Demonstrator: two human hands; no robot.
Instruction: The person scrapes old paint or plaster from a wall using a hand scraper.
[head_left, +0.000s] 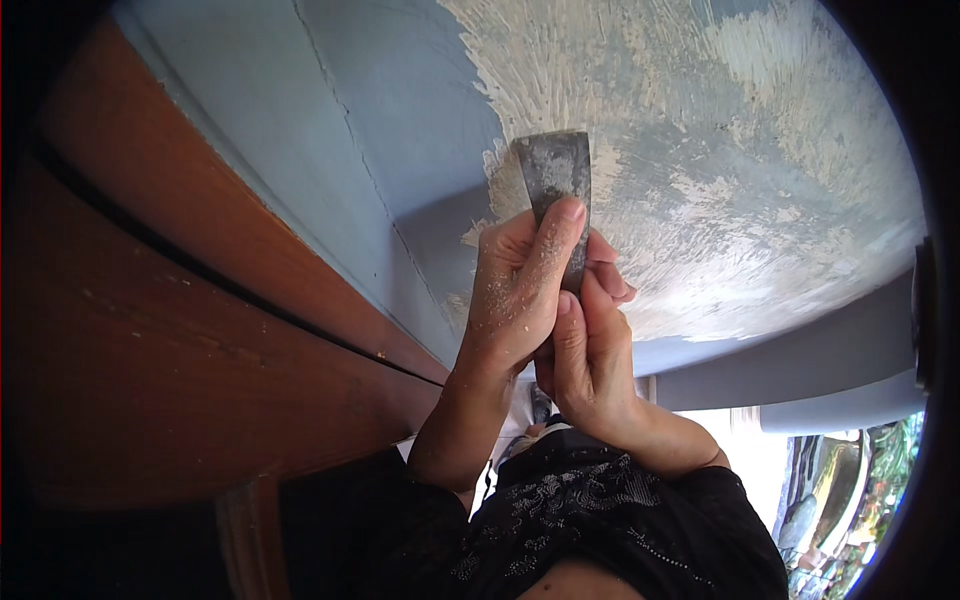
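A scraper with a flat, stained metal blade (556, 169) points up in front of a wall whose paint is partly scraped off (675, 165). My left hand (517, 289) is closed around the scraper, its thumb laid flat along the blade. Pale flakes and dust cover the back of that hand and wrist. Lower down, my right hand (596, 337) grips the scraper's lower end, which both hands largely hide. The blade's wide edge is at the wall; whether it touches, I cannot tell. Blue-grey paint (442, 97) remains left of the rough, streaked area.
A brown wooden door (225, 352) and its frame (247, 217) stand close on the left. A thin crack runs down the painted wall beside the frame. At the lower right is a bright outdoor area with green plants (892, 457). My feet show below my hands.
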